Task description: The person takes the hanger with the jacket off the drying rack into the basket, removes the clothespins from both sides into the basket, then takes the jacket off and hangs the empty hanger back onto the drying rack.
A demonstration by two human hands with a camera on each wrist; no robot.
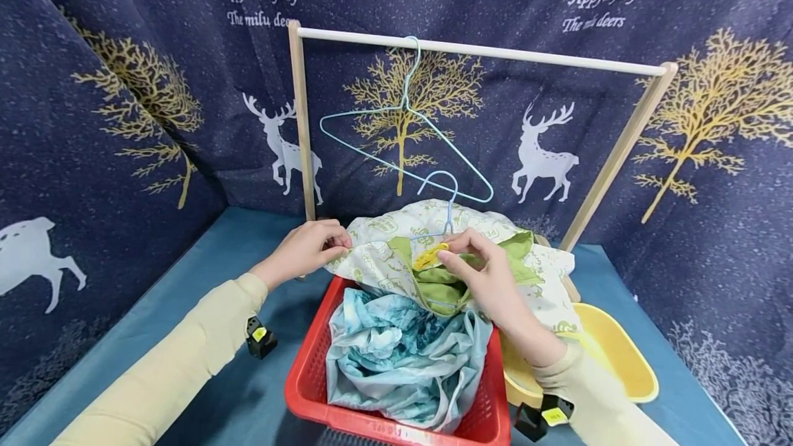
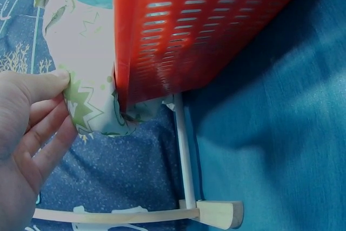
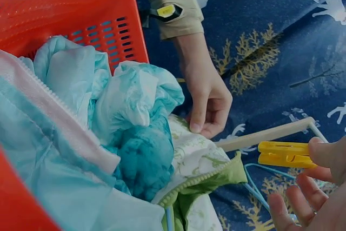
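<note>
A white jacket (image 1: pixel 384 226) with green print and a green lining lies over the back of a red basket, a blue hanger (image 1: pixel 451 208) poking out of its neck. My left hand (image 1: pixel 308 248) pinches the jacket's left end between thumb and fingers, as the left wrist view also shows. Between the thumb and fingers of my right hand (image 1: pixel 486 274) is a yellow clothespin (image 3: pixel 284 154), held over the green lining near the hanger. In the right wrist view the clothespin stands apart from the cloth, and a green zipper edge (image 3: pixel 189 185) shows on the jacket.
The red basket (image 1: pixel 310 380) holds a rumpled blue tie-dye garment (image 1: pixel 396 363). Behind, a second hanger (image 1: pixel 359 112) hangs from the rack's white rod (image 1: pixel 508 51), above the jacket. A yellow basin (image 1: pixel 641 377) stands at the right, partly behind my right forearm.
</note>
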